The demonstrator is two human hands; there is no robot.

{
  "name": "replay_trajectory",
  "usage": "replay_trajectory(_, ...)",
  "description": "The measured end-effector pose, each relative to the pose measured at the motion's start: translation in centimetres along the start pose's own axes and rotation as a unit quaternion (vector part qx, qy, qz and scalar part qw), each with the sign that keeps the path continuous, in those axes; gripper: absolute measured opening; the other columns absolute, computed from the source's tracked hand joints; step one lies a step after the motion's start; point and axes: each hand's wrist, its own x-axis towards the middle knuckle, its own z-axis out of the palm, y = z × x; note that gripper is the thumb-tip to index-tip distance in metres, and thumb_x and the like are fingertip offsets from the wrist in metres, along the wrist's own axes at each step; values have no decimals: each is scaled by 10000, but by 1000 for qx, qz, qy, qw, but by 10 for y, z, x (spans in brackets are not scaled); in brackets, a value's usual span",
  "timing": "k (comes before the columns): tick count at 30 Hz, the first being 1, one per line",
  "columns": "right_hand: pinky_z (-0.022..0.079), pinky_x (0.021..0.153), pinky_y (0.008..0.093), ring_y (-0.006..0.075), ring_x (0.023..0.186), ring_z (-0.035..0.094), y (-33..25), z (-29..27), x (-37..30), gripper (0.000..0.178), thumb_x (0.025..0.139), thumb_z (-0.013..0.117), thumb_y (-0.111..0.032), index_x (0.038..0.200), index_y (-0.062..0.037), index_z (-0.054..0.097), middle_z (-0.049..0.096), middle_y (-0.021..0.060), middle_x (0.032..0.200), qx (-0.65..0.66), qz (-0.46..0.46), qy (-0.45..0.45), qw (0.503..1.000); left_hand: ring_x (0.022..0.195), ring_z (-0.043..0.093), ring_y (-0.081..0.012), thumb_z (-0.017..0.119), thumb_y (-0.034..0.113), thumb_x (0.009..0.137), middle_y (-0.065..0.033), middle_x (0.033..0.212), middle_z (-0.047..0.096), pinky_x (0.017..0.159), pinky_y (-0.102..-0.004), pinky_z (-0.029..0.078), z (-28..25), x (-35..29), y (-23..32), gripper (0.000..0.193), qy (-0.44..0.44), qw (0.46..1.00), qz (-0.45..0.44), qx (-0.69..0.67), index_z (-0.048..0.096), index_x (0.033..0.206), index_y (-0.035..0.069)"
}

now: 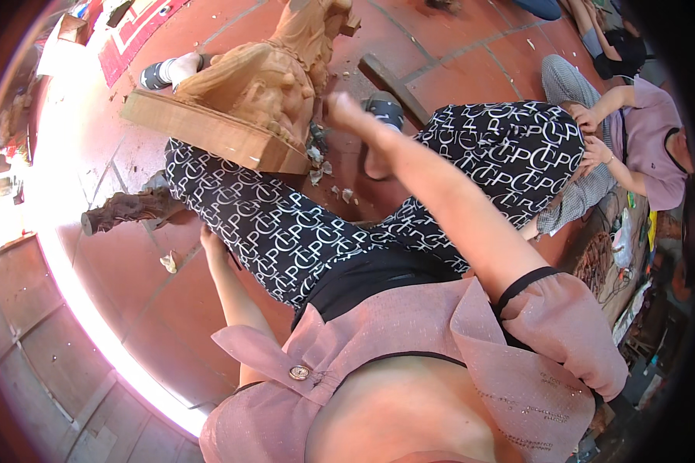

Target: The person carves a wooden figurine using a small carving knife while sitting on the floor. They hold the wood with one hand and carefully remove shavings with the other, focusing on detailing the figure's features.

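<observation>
A pale wooden carving (259,85) with flowing figures lies tilted between my feet. Its thick square base (208,127) faces me and sits by my left shin. My right hand (346,110) reaches forward to the carving's right side, near the pale crumpled scraps (315,154). Motion smears its fingers, so I cannot see whether anything is in them. Down beside my left thigh, my left hand (211,241) is near the floor and a rough dark piece of wood (127,212). The leg of my patterned trousers hides part of its fingers.
A person in a pink top (656,147) sits at the right, both hands by my right knee. A dark wooden bar (394,89) lies on the red tiles beyond my right foot. A red mat (135,38) is at the far left; clutter and a plastic bag (622,239) lie right.
</observation>
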Motion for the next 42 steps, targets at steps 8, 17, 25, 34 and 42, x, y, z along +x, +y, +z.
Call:
replay_trajectory(8, 493, 754, 439, 374, 870, 601, -7, 57, -48, 434, 695, 678, -287, 985, 5, 539, 609, 235, 920, 95, 138, -40, 985, 1006, 569, -235, 368, 278, 913, -128, 1228, 512, 828, -372, 506, 5, 22, -18, 460, 40, 996, -29, 79, 403, 1273, -6)
replay_trajectory(17, 479, 779, 445, 387, 914, 582, -13, 57, -30, 462, 693, 663, -227, 1046, -22, 446, 597, 219, 951, 90, 145, -67, 983, 980, 585, -239, 445, 237, 853, -134, 1134, 563, 823, -355, 491, 0, 45, -16, 412, 78, 986, -47, 143, 485, 1186, -1)
replay_trajectory(25, 537, 625, 409, 317, 744, 645, -6, 26, -37, 281, 712, 591, -131, 962, -3, 585, 625, 207, 843, 281, 281, -141, 907, 957, 599, -242, 514, 201, 799, -139, 1051, 609, 819, -340, 477, -17, 52, -16, 370, 108, 972, -21, 205, 557, 1109, 3)
replay_trajectory(34, 527, 455, 316, 224, 544, 616, 28, -33, -26, 267, 743, 568, -111, 959, 33, 505, 592, 146, 761, 527, 276, -10, 804, 870, 639, -231, 589, 149, 725, -122, 917, 670, 777, -313, 479, -38, 35, -7, 288, 170, 889, 28, 425, 663, 987, 54)
replay_trajectory(42, 479, 413, 292, 190, 517, 577, 38, -91, -10, 180, 769, 600, -99, 895, -39, 486, 526, 74, 676, 650, 222, 155, 710, 910, 615, -289, 691, 233, 672, -122, 950, 655, 788, -363, 474, -34, 27, -10, 381, 153, 863, -67, 477, 632, 1020, 89)
